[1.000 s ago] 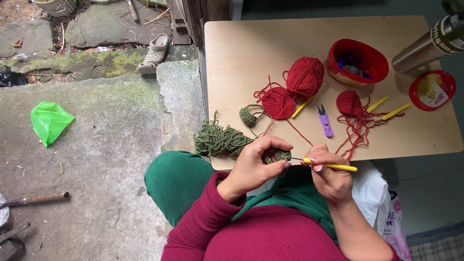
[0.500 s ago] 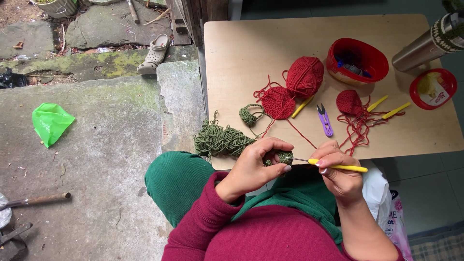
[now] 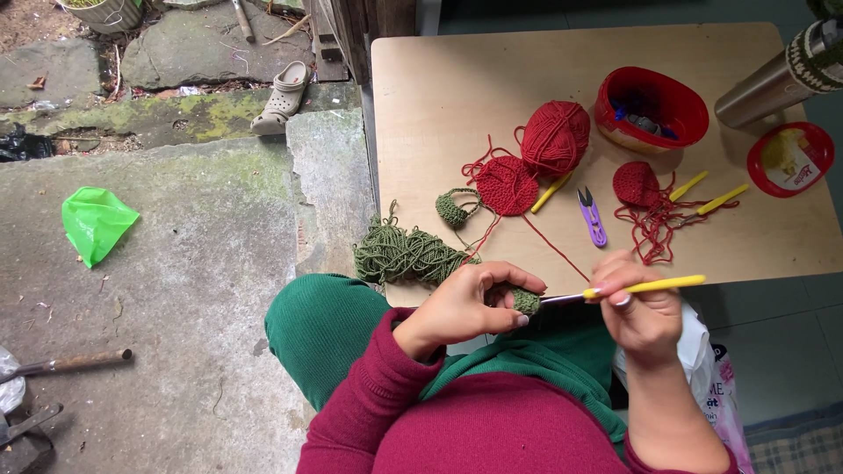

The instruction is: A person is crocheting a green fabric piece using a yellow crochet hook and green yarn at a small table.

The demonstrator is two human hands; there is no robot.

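Wooden table (image 3: 457,79) beside mossy stone floor (image 3: 176,263).

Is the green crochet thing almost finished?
Not nearly. Done: a red crocheted disc and small green loop piece lie on the table. In hand: the left hand pinches a tiny green piece; the right hand works the hook. Plenty of green yarn remains.

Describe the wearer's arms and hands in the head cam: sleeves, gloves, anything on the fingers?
Both hands are bare, no gloves. The left hand comes out of a long dark red ribbed knit sleeve with a snug cuff at the wrist. The right hand has pale polished nails; its forearm is uncovered, sleeve pushed up. No rings or watch visible.
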